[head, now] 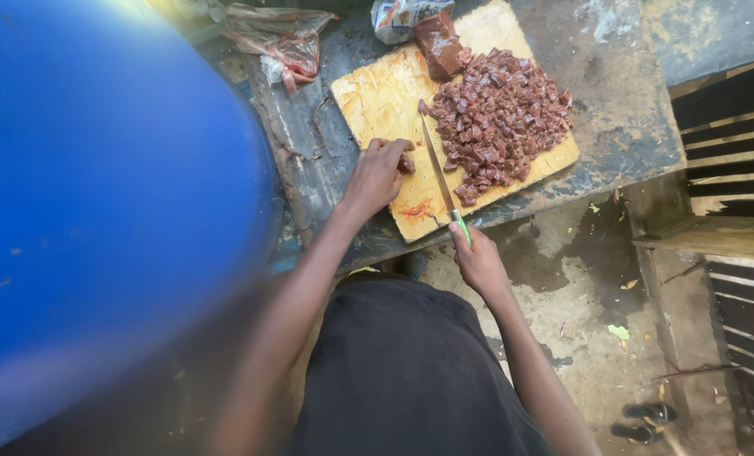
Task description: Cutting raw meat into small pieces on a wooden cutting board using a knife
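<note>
A yellow wooden cutting board (377, 97) lies on a dark worn table (613, 101). A heap of small red meat cubes (499, 118) covers the board's right half, and a larger uncut chunk of meat (440, 46) sits at its far edge. My right hand (476, 257) grips the green handle of a long knife (439, 173), whose blade lies across the board beside the heap. My left hand (377, 173) rests on the board with its fingers curled over a small piece of meat (406, 162), just left of the blade.
A big blue barrel (98, 211) fills the left side, close to my left arm. A crumpled plastic bag (280, 38) and a printed packet (398, 15) lie at the table's far edge. Wooden slats (732, 143) stand at the right. Sandals (647, 422) lie on the dirt floor.
</note>
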